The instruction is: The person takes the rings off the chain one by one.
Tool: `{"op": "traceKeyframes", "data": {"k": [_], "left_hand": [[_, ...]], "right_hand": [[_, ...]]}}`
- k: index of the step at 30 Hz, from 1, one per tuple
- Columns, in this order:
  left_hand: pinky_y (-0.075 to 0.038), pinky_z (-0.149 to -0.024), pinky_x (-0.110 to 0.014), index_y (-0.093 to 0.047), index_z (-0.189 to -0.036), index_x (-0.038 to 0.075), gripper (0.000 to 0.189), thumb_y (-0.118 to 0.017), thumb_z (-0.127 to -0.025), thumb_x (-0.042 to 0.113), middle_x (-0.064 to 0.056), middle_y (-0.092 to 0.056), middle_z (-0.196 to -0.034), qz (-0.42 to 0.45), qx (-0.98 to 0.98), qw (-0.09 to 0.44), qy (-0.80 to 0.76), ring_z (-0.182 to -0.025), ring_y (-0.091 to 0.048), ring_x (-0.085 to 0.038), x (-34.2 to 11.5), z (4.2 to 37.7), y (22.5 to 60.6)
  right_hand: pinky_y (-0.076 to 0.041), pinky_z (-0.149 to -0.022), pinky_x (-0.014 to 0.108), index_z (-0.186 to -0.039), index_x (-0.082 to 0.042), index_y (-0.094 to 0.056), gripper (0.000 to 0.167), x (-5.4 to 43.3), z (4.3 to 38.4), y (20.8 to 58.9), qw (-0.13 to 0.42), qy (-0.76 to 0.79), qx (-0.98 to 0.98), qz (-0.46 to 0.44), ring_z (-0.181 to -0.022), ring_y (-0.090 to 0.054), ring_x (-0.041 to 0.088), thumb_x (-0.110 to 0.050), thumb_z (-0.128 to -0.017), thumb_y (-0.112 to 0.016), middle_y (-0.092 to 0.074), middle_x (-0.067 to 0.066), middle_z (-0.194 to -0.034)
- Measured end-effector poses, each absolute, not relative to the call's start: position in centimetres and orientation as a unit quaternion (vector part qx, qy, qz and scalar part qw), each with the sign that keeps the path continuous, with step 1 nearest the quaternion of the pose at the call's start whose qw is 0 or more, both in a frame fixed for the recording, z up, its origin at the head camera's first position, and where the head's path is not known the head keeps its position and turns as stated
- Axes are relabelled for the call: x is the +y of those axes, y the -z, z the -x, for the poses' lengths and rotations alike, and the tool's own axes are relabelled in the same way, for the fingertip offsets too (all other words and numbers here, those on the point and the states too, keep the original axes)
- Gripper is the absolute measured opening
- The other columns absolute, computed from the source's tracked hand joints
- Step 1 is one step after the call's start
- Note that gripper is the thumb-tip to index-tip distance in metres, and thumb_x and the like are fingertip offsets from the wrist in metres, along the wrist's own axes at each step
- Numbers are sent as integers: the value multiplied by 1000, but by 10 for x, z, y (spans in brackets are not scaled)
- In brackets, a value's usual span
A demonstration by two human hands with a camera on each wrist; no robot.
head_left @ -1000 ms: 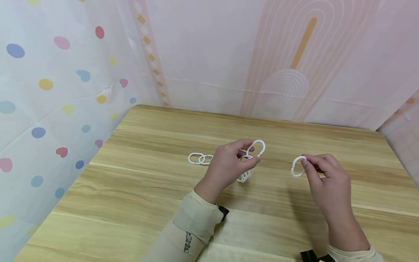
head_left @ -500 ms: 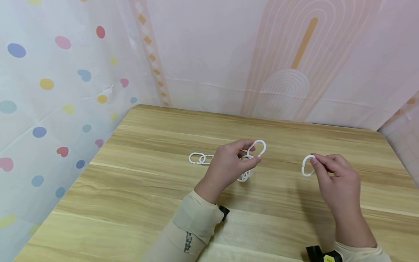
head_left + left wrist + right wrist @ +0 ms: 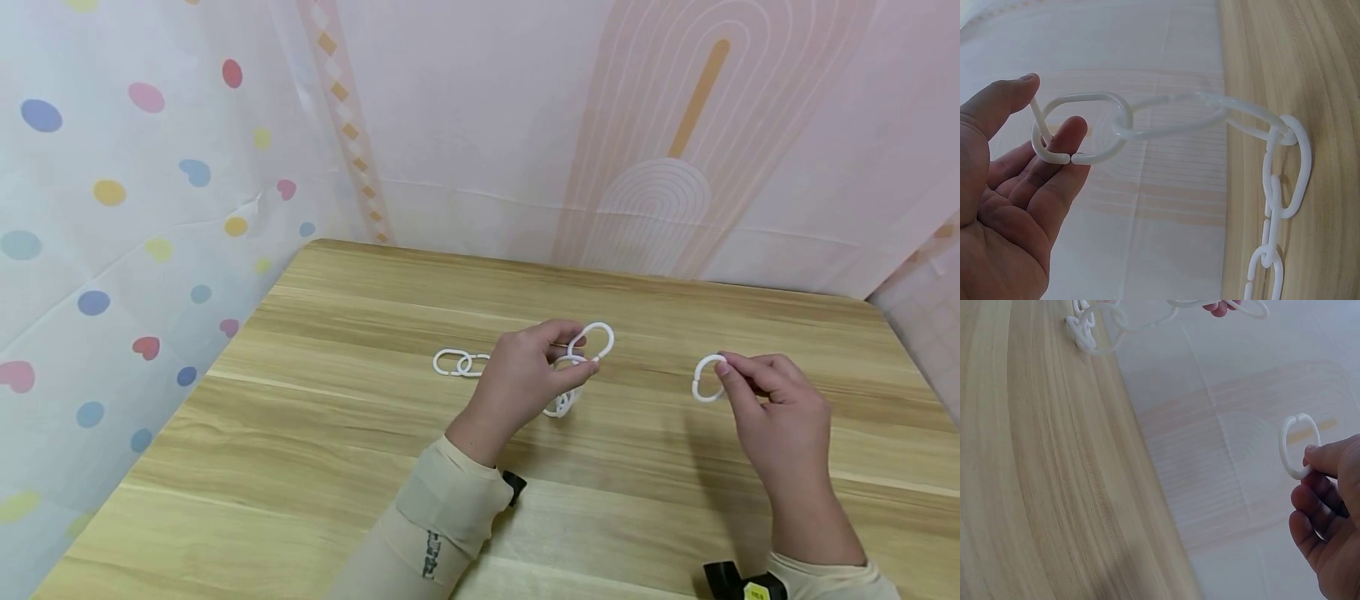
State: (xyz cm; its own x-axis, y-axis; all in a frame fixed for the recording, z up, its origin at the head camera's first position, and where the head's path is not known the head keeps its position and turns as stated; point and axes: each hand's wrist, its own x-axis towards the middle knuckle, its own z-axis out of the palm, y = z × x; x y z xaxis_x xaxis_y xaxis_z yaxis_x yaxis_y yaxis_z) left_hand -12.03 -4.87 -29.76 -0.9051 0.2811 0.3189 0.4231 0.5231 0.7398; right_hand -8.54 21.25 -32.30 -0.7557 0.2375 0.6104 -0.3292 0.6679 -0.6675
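White plastic oval links, each with a small split, make up a chain (image 3: 1172,131). My left hand (image 3: 517,375) pinches its end link (image 3: 612,340) between thumb and fingers, above the table. From there the chain drops to the tabletop in the left wrist view. Behind the left hand, in the head view, part of the chain is hidden, and a few links (image 3: 450,350) show flat on the wood to its left. Off to the right, my right hand (image 3: 783,417) pinches a single loose link (image 3: 1284,447) between thumb and forefinger, apart from the chain.
The wood-grain table (image 3: 300,467) runs back to a pale patterned cloth (image 3: 480,125). A dotted cloth (image 3: 172,317) hangs along its left side. Black wrist mounts (image 3: 723,579) sit under both forearms, close over the tabletop.
My right hand has moved a little to the right with the loose link, away from the chain, then nearly stopped. The left hand stays in place, its end link tilting slightly right.
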Motion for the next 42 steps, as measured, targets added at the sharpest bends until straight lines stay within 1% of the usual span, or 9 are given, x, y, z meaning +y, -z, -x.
{"op": "traceKeyframes", "data": {"k": [10,16,21,25,29,35,36,38,42], "left_hand": [[-54,-78,-20,-71,-113,11,33,-82,-85,25,2,-76,-103,189,-867,53,458,-92,-72,-6,-48,120,297],[-54,-78,-19,-71,-113,9,34,-83,-84,23,-1,-76,-106,183,-866,33,464,-94,-72,-7,-49,121,296],[-54,-77,-18,-70,-113,10,35,-84,-83,23,1,-75,-106,177,-868,21,463,-94,-72,-6,-49,121,296],[-53,-78,-18,-70,-113,10,36,-84,-83,24,4,-75,-104,171,-871,15,460,-93,-72,-4,-49,121,295],[-53,-79,-19,-70,-112,11,35,-84,-83,25,5,-75,-102,167,-872,12,460,-93,-71,-2,-49,121,296],[-53,-79,-19,-70,-112,11,34,-83,-84,25,3,-76,-103,167,-872,14,459,-94,-71,-3,-48,121,296],[-53,-79,-19,-70,-112,10,34,-83,-84,25,3,-76,-103,167,-873,14,459,-94,-71,-4,-48,121,296],[-54,-79,-19,-70,-112,10,34,-83,-84,25,3,-75,-103,168,-873,15,457,-95,-71,-4,-49,121,296],[-54,-79,-19,-70,-113,10,35,-83,-84,25,2,-75,-105,173,-874,17,453,-96,-72,-6,-49,121,296]], "right_hand": [[-38,-63,5,-95,3,-78,10,213,85,324,340,-410,-846,-18,-70,-49,-9,5,-85,-76,-54,-29,-80],[-39,-65,3,-95,2,-79,10,214,86,325,336,-409,-848,-15,-71,-50,-10,4,-86,-76,-54,-30,-80],[-41,-68,2,-96,3,-78,10,216,87,326,327,-409,-852,-15,-71,-51,-10,3,-87,-75,-54,-28,-80],[-41,-68,1,-97,1,-78,10,217,87,327,315,-407,-857,-5,-71,-50,-10,0,-88,-76,-54,-28,-80],[-39,-66,2,-97,0,-79,10,218,87,327,307,-399,-864,7,-71,-49,-9,-2,-88,-76,-53,-30,-80],[-35,-61,7,-99,-3,-79,10,223,86,327,283,-370,-884,28,-67,-45,-7,-7,-90,-75,-51,-31,-79],[-35,-60,8,-99,-3,-79,11,224,86,327,275,-364,-889,29,-67,-45,-7,-8,-91,-75,-54,-29,-80],[-36,-58,10,-100,-3,-79,11,228,87,328,254,-349,-902,23,-66,-45,-6,-9,-92,-74,-61,-19,-81],[-39,-58,11,-103,-2,-78,15,238,87,331,187,-323,-928,10,-70,-48,-6,-13,-95,-72,-71,10,-93]]}}
